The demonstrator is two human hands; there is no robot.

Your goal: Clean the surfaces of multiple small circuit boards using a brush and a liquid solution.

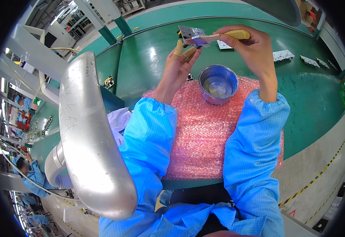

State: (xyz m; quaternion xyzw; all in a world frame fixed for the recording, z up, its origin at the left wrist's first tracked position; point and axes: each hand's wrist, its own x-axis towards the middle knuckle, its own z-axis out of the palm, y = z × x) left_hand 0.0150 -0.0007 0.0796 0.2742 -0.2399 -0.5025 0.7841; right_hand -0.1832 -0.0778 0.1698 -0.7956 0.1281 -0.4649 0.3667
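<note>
- the left hand (179, 59) is up over the surface (148, 59), fingers bent, pinching a small board (191, 34) by its lower edge. it has yellow caps on the finger ends.
- the right hand (251, 49) is up too, closed around a brush (223, 36) with a yellow handle.
- the brush lies almost flat, its long way going left to right. its tip points left and touches the right side of the board.
- so the board is just left of the right hand, and right above the left hand. both hands are close to it, but the left one holds it.
- under the hands sits a small metal bowl (218, 83), a bit nearer the right hand. i cannot tell what is in it.
- the bowl stands on a pink bubble sheet (204, 134), which lies on the green surface.
- more boards (283, 55) lie well apart on the right.
- a big shiny pipe (86, 130) bends by the left arm.
</note>
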